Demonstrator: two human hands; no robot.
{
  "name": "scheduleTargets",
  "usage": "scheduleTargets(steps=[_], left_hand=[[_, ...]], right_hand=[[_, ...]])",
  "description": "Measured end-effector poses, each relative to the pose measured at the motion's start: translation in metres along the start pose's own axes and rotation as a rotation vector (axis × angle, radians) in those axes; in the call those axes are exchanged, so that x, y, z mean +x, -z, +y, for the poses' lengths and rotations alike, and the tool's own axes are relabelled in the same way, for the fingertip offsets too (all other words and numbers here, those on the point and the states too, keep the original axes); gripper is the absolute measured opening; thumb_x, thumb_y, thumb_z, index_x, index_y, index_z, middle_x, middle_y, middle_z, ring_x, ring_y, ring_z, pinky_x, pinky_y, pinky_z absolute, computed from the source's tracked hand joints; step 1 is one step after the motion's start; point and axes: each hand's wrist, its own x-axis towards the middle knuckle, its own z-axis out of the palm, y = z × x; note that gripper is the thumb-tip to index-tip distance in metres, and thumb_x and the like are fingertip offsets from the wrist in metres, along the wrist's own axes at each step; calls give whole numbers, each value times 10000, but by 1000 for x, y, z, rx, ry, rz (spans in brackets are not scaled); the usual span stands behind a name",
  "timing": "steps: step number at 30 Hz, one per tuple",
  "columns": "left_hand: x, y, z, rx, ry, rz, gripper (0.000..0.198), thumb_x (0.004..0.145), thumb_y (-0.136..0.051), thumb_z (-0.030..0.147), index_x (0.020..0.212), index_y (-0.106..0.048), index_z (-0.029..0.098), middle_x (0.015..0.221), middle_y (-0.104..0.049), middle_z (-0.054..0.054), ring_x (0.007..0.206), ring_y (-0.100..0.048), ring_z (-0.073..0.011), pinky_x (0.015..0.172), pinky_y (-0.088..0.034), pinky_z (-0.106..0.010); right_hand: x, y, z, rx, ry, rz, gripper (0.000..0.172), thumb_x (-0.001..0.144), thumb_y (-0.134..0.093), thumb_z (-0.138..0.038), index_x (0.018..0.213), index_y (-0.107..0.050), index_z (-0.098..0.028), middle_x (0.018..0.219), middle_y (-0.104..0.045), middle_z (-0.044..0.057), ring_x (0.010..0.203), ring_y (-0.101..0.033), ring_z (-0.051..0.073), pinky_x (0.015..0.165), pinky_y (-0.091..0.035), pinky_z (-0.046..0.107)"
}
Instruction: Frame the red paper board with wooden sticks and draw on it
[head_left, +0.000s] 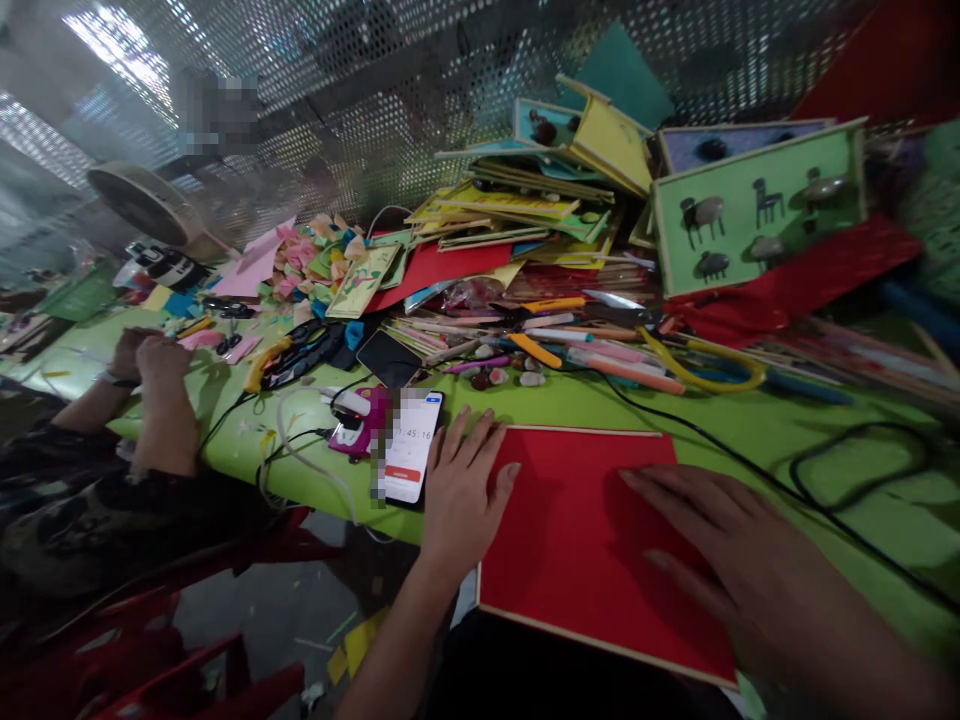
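A red board with a pale wooden frame (577, 520) lies flat on the green table in front of me. My left hand (461, 480) rests flat on its left edge, fingers spread, beside a smartphone (414, 445) with a lit screen. My right hand (720, 545) lies flat across the board's right part, fingers stretched toward the left. Neither hand holds anything.
A pile of framed craft boards (750, 205), coloured paper and sticks fills the back of the green table (750, 430). Pens, cutters and yellow-handled pliers (697, 365) lie behind the board. Black cables (847, 480) run at right. Another person's hands (157, 365) rest at left, above red chairs.
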Motion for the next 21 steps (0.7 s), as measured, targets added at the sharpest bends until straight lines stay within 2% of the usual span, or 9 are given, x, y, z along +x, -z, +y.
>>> scheduleTargets(steps=[6,13,15,17,19,21], left_hand=[[0,0,0,-9,-7,-15,425,1080,-485,311,1484,-573,217,1605,-539,-48,1576,-356,-305,1242,-366,-555],[0,-1,1,3,-2,-5,424,1075,-495,312,1483,-573,224,1601,-543,-51,1569,-374,-295,1235,-379,-544],[0,-1,1,-4,0,1,420,1079,-487,311,1481,-572,225,1600,-545,-51,1563,-383,-288,1240,-374,-539],[0,-1,1,-11,0,8,416,1081,-482,311,1478,-574,224,1599,-547,-52,1558,-392,-285,1243,-370,-536],[0,-1,1,-16,-2,12,415,1082,-480,313,1475,-575,219,1594,-552,-60,1554,-398,-291,1239,-373,-540],[0,-1,1,-21,-5,16,417,1079,-489,314,1475,-575,218,1586,-560,-69,1555,-398,-295,1236,-373,-544]], right_hand=[[10,-3,-14,-98,-17,-20,665,998,-513,-572,1604,-446,-309,1276,-727,121,1130,-662,315,952,-551,498],[10,0,-13,-61,-1,11,561,991,-547,-518,1496,-580,-276,1288,-730,114,1098,-670,297,945,-548,487],[8,6,-11,8,28,48,423,992,-562,-463,1359,-677,-287,1261,-755,86,1081,-692,270,935,-552,450],[9,14,-11,76,69,126,228,992,-579,-384,1109,-746,-284,1126,-795,53,1001,-718,234,895,-558,402],[11,23,-11,120,86,221,132,980,-600,-306,929,-716,-270,960,-801,28,883,-726,205,825,-559,358],[13,30,-13,140,67,296,105,967,-618,-266,883,-680,-257,873,-786,20,803,-720,191,763,-553,333]])
